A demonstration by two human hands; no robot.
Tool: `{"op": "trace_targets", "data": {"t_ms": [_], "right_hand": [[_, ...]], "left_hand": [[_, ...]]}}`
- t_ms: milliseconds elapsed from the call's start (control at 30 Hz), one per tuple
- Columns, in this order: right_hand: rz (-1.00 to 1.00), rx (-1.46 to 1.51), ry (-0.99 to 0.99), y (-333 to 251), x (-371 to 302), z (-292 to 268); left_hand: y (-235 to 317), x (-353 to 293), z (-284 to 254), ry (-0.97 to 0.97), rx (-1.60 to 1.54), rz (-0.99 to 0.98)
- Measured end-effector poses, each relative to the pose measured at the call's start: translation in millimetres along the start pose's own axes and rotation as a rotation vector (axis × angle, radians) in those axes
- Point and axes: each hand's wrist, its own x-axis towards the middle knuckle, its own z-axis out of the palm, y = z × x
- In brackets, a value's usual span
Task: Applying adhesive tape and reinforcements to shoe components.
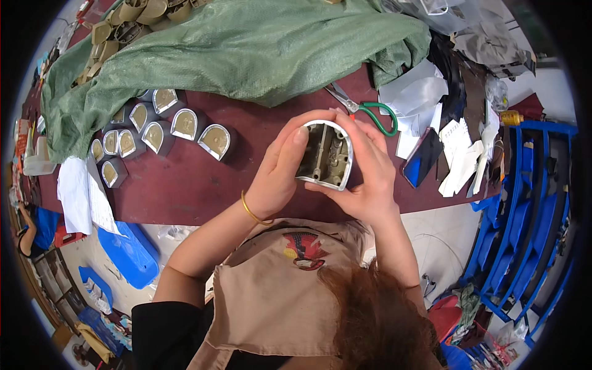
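Observation:
A D-shaped metal housing (325,157) is held between both hands above the near part of the dark red table. Its open side faces up, showing ribs and screw posts inside a bright silver rim. My left hand (285,161) wraps its left side, thumb on the rim. My right hand (374,169) closes round its right side, with fingers along the far edge and thumb below the near edge. On the left of the table stand several similar D-shaped grey pieces (216,142) with tan tops and silver rims.
A green woven sack (259,49) lies across the far side, with several tan housings (132,28) piled beyond it. Green-handled scissors (370,111), a phone (423,157) and paper strips (459,154) lie to the right. White papers (77,191) hang over the left edge. A blue rack (524,216) stands at right.

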Motion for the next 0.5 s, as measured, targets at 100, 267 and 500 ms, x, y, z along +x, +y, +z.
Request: {"op": "trace_targets", "data": {"t_ms": [100,267,500], "right_hand": [[-0.041,-0.062,-0.002,4.6,-5.2,6.6],[0.195,0.136,0.047,6.6,-12.2,10.4],[0.011,-0.300,-0.074,2.9,3.6,-8.5]], "left_hand": [[-4.2,-3.2,2.8,0.102,-0.031,-0.071],[-10.1,-2.1,0.6,0.072,0.062,-0.086],[-16.1,1.5,-25.6,0.028,-0.024,-0.059]]}}
